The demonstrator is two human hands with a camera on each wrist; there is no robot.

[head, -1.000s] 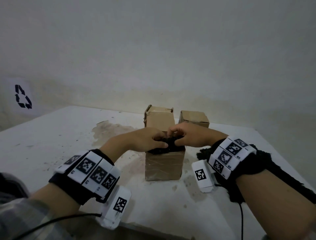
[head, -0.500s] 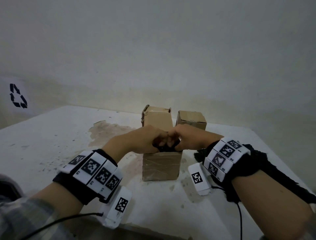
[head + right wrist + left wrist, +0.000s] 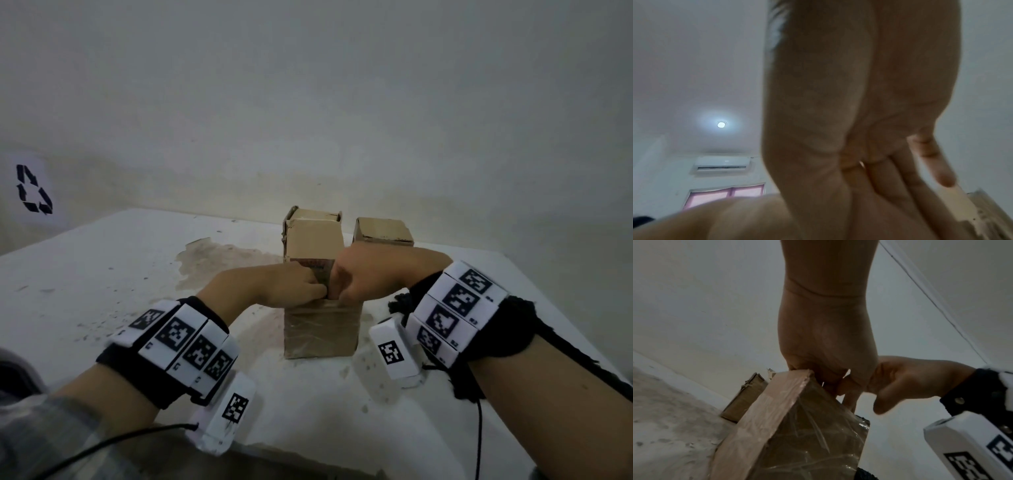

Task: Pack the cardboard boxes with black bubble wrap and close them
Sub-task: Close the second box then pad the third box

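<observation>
A small cardboard box wrapped in clear tape stands mid-table, also seen close up as the box in the left wrist view. Both hands meet on its top. My left hand lies over the left rim, its fingers reaching down into the opening. My right hand is arched above, its straight fingers pushing down inside. A printed flap stands upright between the hands. The black bubble wrap inside is hidden; only a dark edge shows at the far corner.
Behind stand a taller cardboard box and a lower closed one. More black bubble wrap lies on the stained white table right of the front box. The table's front edge runs just under my wrists. A wall stands close behind.
The black wrap that bulged from the box top has been pushed down out of sight. Both hands sank lower into the opening, and a flap now stands up between them.
</observation>
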